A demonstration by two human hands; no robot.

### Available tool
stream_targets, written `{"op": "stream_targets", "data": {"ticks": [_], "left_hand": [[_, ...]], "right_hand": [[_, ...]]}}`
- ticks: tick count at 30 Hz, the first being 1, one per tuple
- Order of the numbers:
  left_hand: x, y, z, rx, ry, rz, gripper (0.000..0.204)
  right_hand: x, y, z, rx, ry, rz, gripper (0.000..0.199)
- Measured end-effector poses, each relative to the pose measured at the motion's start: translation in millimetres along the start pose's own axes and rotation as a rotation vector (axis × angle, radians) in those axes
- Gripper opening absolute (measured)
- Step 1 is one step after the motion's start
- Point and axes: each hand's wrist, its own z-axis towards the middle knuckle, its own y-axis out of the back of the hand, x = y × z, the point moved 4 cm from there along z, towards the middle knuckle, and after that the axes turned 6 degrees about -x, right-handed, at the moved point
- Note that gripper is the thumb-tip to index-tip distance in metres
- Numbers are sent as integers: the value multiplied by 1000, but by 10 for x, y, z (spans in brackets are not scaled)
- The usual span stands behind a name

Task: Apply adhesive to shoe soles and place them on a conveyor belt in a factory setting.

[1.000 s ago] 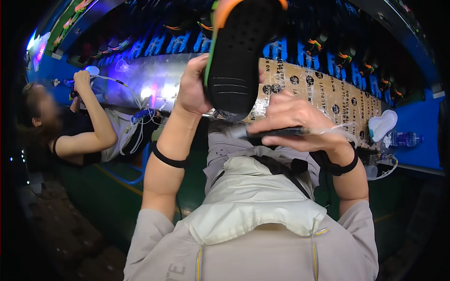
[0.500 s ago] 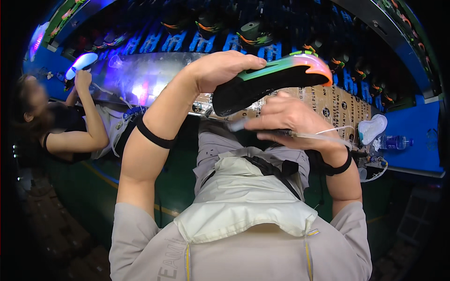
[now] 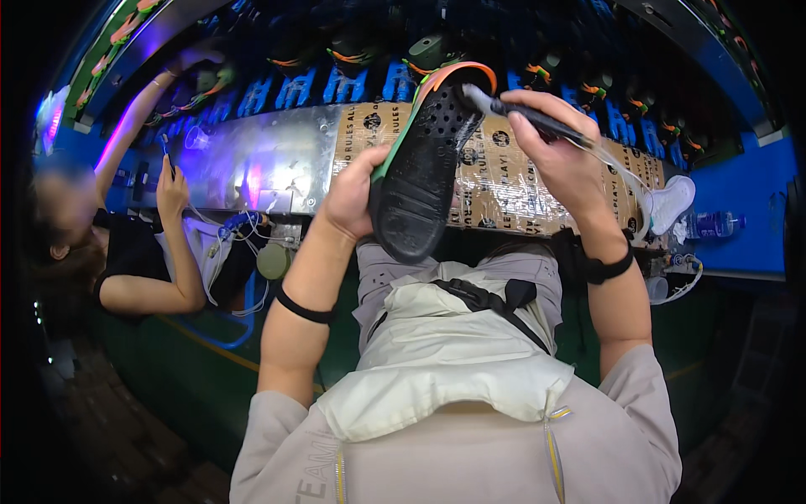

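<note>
A long counter (image 3: 277,160) covered in silvery foil was seen running across the scene, its right stretch wrapped in printed brown cardboard (image 3: 504,181) under clear film. Purple and pink light (image 3: 113,139) was reflected off the foil at the left. Rows of blue holders (image 3: 353,84) were ranged behind it in a dim room. A blue panel (image 3: 747,218) was set at the right, and a dark green floor (image 3: 193,378) marked with a yellow line was visible below.

The person wears a light grey short-sleeved shirt (image 3: 470,458) with pale lettering on the left sleeve, and a cream padded apron (image 3: 437,353) crossed by a black strap with a buckle (image 3: 495,296). A thin black band (image 3: 304,308) circles the left wrist; a black wristband (image 3: 606,269) wraps the right wrist.
</note>
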Motion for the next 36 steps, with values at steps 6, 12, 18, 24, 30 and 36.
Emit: {"op": "stream_targets", "data": {"ticks": [6,12,18,24,30,36], "left_hand": [[230,350,70,-60,-141,-57,61],[270,114,-28,-59,-66,-116,65],[313,226,-62,-125,-143,-136,59],[323,126,-117,37,-114,-237,63],[372,316,-26,-115,-130,-202,67],[352,359,-106,-231,-133,-168,71]], "right_hand": [[297,-304,-423,421,364,-207,28],[207,-239,-252,277,195,-1,24],[300,-425,-351,539,470,-109,28],[179,-305,-249,534,250,128,28],[223,-428,-537,528,370,-104,32],[63,-289,-368,369,-116,284,29]]}}
